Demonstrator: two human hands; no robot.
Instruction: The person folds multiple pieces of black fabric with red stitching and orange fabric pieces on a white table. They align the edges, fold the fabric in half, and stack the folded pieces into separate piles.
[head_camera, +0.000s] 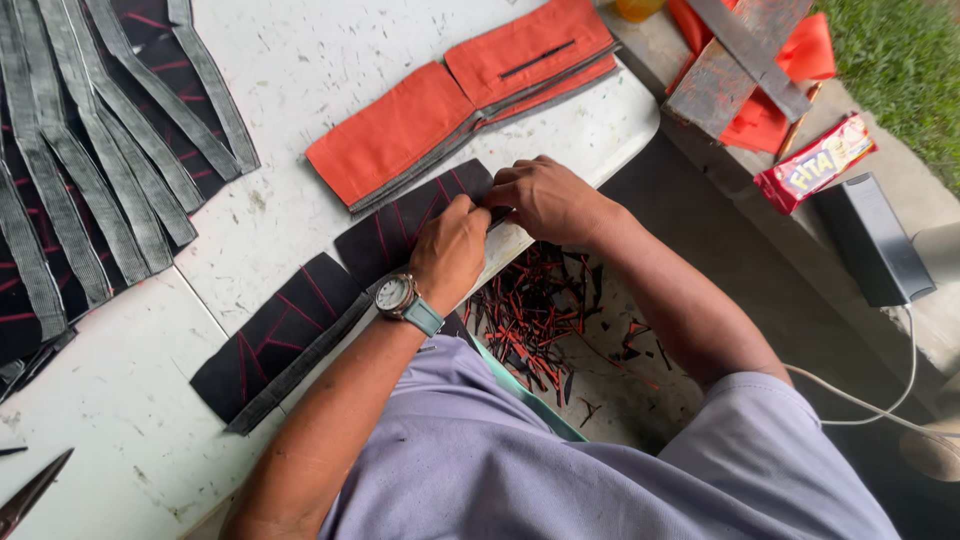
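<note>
Black fabric piece (400, 230) under both closed hands

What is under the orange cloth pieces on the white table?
Under the orange cloth pieces a thin grey layer peeks out along the lower edge, lying on the white table. How far that layer reaches underneath is covered by the orange cloth.

Folded fabric pieces (465, 105) behind striped cloth (330, 300) on table (300, 60); strips (110, 140) left.

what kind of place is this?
Likely a small tailoring or craft workshop, partly outdoors: cut black fabric pieces under both hands, grey strips stacked on the white table, offcuts on the floor, grass beside.
</note>
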